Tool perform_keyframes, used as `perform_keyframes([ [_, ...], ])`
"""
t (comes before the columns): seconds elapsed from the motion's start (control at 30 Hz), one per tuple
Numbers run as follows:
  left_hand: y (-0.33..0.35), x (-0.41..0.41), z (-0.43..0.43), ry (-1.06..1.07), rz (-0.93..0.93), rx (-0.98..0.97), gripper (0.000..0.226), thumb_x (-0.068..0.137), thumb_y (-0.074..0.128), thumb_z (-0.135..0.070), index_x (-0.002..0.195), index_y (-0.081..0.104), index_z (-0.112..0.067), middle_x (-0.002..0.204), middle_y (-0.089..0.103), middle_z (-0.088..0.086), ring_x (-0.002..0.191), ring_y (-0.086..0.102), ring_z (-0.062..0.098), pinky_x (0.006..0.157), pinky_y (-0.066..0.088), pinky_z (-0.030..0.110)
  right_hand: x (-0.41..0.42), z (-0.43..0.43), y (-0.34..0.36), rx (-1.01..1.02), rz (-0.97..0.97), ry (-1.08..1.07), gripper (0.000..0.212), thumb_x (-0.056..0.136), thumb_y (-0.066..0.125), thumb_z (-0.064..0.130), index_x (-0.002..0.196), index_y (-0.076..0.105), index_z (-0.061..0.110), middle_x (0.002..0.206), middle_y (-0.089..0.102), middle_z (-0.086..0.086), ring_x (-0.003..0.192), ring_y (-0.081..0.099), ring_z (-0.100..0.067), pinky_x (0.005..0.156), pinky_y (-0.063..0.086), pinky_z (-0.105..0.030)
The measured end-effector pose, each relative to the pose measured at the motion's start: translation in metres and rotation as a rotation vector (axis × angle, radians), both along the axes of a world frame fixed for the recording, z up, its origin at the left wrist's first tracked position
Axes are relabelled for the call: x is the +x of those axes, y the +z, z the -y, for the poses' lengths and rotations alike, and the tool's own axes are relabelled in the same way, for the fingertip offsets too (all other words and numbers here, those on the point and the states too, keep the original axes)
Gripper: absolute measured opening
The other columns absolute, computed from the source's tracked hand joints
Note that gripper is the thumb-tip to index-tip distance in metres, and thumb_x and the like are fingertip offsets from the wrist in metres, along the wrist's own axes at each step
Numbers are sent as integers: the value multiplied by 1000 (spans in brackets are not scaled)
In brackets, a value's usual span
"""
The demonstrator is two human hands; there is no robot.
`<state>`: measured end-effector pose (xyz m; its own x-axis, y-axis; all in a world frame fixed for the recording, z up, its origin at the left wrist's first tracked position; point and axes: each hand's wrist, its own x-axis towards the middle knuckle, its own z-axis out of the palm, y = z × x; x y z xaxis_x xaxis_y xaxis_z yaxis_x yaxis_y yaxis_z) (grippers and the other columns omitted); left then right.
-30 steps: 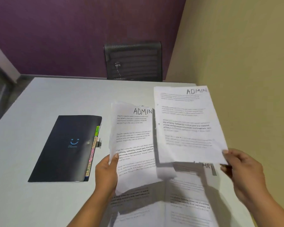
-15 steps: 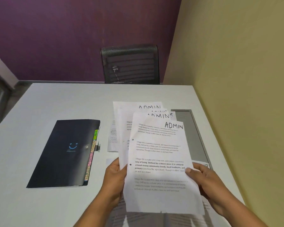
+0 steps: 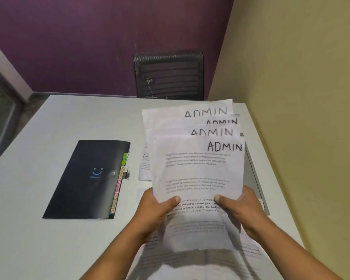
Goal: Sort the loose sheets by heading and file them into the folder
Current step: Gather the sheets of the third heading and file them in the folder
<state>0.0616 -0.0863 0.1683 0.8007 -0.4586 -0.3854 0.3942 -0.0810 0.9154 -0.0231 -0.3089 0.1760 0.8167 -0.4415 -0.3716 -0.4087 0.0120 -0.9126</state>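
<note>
Several white sheets headed ADMIN (image 3: pixel 198 168) are fanned in one stack, lifted above the table. My left hand (image 3: pixel 156 211) grips the stack's left edge, thumb on the front sheet. My right hand (image 3: pixel 238 211) grips its right edge in the same way. A closed black folder (image 3: pixel 85 178) with coloured labelled tabs along its right side lies flat on the table to the left, apart from both hands. More loose printed sheets (image 3: pixel 210 263) lie on the table under the held stack, and one (image 3: pixel 144 164) shows behind its left edge.
The grey table (image 3: pixel 49 249) runs along a yellow wall on the right. A grey panel (image 3: pixel 255 178) is set in the table by that wall. A black mesh chair (image 3: pixel 170 75) stands at the far edge, in front of a purple wall.
The ADMIN sheet my right hand held apart has been laid on the front of the left hand's sheets. Both hands now hold one fanned stack, raised higher and closer.
</note>
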Motion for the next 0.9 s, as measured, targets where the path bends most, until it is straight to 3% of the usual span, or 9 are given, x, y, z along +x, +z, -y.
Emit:
perform_keyframes([
  [0.13,-1,-3,5,33,87,10,33,83,75,-9,114,67,-18,104,76,-9,98,72,11,81,59,26,5,-9,7,51,130,-63,26,81,74,-6,101,69,10,80,78,11,76,74,-4,61,56,-14],
  [0.3,-4,-2,5,130,263,99,23,84,76,-15,103,69,-27,93,76,-16,89,71,0,79,59,22,3,-6,-2,-114,191,-148,26,79,81,8,92,69,28,85,77,13,85,74,-5,71,57,-22],
  [0.4,0,-3,7,155,421,144,37,85,74,-7,93,62,-40,76,68,-34,82,62,-21,75,48,2,3,-8,-5,-103,227,-136,31,77,81,6,98,65,21,88,69,15,72,68,7,62,51,-5],
  [0.47,-6,-1,6,157,449,134,41,84,72,0,91,59,-38,72,64,-38,78,57,-27,70,41,-5,5,-7,-10,-113,219,-80,34,74,83,12,102,63,12,83,67,17,66,64,14,60,49,-3],
  [0.57,-23,0,3,155,456,151,38,77,81,-9,104,65,-30,97,69,-22,89,64,-15,77,48,4,5,-7,-18,-107,173,-45,25,73,83,14,86,62,19,61,67,22,57,63,13,54,48,-4],
  [0.63,-33,-1,0,173,407,134,40,74,84,-8,109,69,-21,101,73,-12,95,70,-1,81,54,13,5,-6,-25,-133,170,-5,31,78,78,0,71,58,24,48,61,23,46,59,8,48,42,-5],
  [0.7,-39,-4,1,168,406,165,34,74,84,-11,103,73,-25,95,76,-14,91,71,4,81,55,18,5,-5,-29,-146,164,47,44,80,74,-7,63,52,27,41,53,24,39,51,7,46,36,-4],
  [0.8,-44,-5,2,162,362,156,29,78,82,-15,81,74,-42,83,75,-22,82,72,4,79,56,26,6,-1,-37,-139,163,75,39,80,74,-9,67,57,24,47,58,25,46,56,9,50,41,-4],
  [0.9,-37,-5,3,155,379,101,43,81,78,-8,83,74,-51,86,74,-27,89,70,-5,80,56,20,3,-2,-35,-140,194,82,26,78,77,-3,82,70,22,71,74,19,68,70,2,63,51,-11],
])
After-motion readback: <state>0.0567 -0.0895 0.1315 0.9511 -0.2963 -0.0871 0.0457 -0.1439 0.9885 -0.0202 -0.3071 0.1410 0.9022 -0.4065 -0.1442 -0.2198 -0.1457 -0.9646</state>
